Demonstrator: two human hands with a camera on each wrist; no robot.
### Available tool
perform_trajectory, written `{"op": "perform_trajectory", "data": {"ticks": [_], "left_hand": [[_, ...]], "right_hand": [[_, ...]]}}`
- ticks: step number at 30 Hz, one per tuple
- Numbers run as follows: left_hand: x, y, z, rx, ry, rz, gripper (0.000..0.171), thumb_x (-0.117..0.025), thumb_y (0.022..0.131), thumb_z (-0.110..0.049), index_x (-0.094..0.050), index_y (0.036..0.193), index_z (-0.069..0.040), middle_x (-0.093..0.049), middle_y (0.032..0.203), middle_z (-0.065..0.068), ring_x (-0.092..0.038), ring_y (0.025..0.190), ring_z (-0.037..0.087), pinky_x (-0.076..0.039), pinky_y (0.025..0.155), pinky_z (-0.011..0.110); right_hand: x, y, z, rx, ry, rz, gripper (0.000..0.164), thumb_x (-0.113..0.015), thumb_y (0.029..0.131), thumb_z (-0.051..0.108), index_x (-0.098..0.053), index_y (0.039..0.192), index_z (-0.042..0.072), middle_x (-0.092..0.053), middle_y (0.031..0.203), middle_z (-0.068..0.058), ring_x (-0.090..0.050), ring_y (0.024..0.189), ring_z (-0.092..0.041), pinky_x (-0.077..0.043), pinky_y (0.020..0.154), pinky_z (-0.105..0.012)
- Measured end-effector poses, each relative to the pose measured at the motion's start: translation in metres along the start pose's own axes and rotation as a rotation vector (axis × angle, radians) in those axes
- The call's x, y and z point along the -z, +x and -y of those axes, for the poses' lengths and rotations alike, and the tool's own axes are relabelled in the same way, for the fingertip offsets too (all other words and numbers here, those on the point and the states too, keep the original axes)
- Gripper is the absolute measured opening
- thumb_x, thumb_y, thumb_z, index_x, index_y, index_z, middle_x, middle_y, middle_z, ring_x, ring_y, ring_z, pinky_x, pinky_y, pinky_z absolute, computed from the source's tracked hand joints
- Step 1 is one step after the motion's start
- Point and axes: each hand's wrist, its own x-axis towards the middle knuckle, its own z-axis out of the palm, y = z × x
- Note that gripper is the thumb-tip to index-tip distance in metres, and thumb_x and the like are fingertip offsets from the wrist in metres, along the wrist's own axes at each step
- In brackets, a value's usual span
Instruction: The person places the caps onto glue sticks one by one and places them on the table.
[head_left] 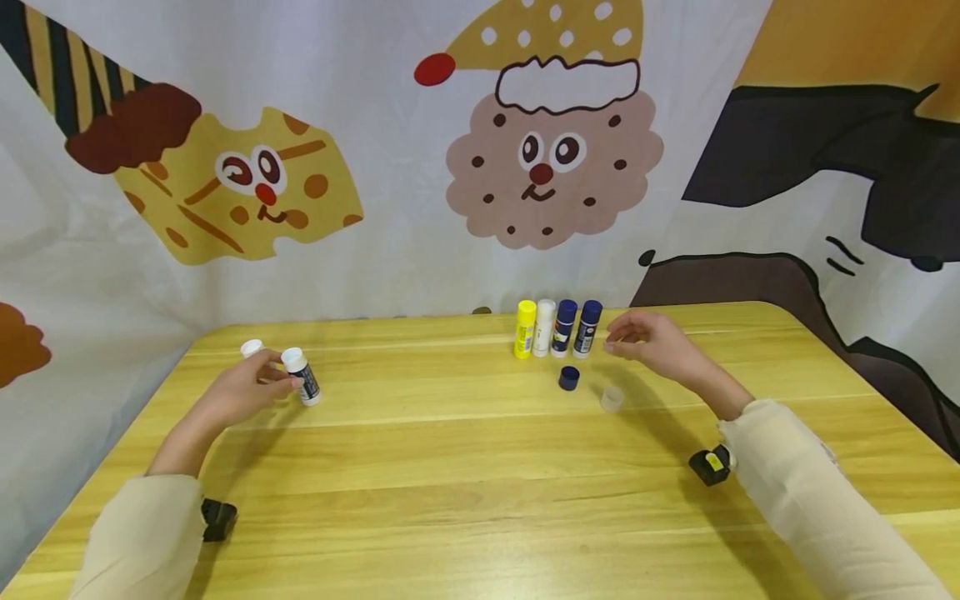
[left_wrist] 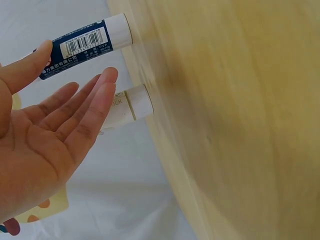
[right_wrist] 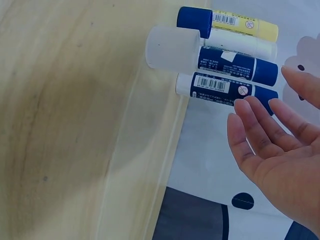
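At the table's left side, my left hand (head_left: 243,390) is beside an uncapped navy glue stick (head_left: 306,383) standing upright. Its thumb (left_wrist: 31,65) overlaps the label in the left wrist view, and the other fingers extend apart from the thumb. Behind that hand stands a white glue stick (left_wrist: 125,107), partly hidden. My right hand (head_left: 660,346), empty with fingers loosely bent, hovers just right of a capped navy glue stick (head_left: 588,329). That one ends a row with another navy glue stick (head_left: 564,329), a white glue stick (head_left: 543,329) and a yellow glue stick (head_left: 525,331).
In front of the row, a navy cap (head_left: 568,378) and a translucent cap (head_left: 612,400) rest on the wooden table (head_left: 450,467). A printed cloth (head_left: 405,167) hangs along the table's back edge.
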Motion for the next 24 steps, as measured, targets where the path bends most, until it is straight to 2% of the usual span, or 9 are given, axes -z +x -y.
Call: {"op": "perform_trajectory", "data": {"ticks": [6, 16, 24], "left_hand": [[-0.0011, 0.0023, -0.0024, -0.017, -0.027, 0.002, 0.06, -0.054, 0.092, -0.034, -0.036, 0.127, 0.01, -0.051, 0.114, 0.035, -0.057, 0.096, 0.041, -0.048, 0.075, 0.045], [-0.0026, 0.0049, -0.0023, -0.054, -0.053, 0.005, 0.058, -0.054, 0.093, -0.028, -0.034, 0.13, 0.012, -0.05, 0.116, 0.032, -0.056, 0.099, 0.04, -0.049, 0.075, 0.044], [-0.0027, 0.0046, -0.0022, -0.089, -0.018, -0.024, 0.047, -0.055, 0.092, -0.028, -0.047, 0.121, 0.008, -0.055, 0.111, 0.027, -0.051, 0.103, 0.044, -0.046, 0.075, 0.049]], "right_hand": [[-0.0013, -0.0024, 0.0002, 0.005, -0.016, 0.012, 0.025, -0.062, 0.088, 0.016, -0.058, 0.106, -0.002, -0.062, 0.096, -0.012, -0.058, 0.084, -0.022, -0.047, 0.07, -0.03], [-0.0051, -0.0034, 0.004, 0.025, 0.011, 0.032, 0.022, -0.064, 0.087, 0.014, -0.059, 0.104, 0.0, -0.063, 0.094, -0.01, -0.059, 0.085, -0.022, -0.048, 0.072, -0.031], [-0.0083, -0.0046, 0.0078, 0.048, 0.038, 0.045, 0.021, -0.064, 0.087, 0.015, -0.06, 0.101, 0.0, -0.062, 0.094, -0.009, -0.059, 0.085, -0.023, -0.048, 0.072, -0.031]]}}
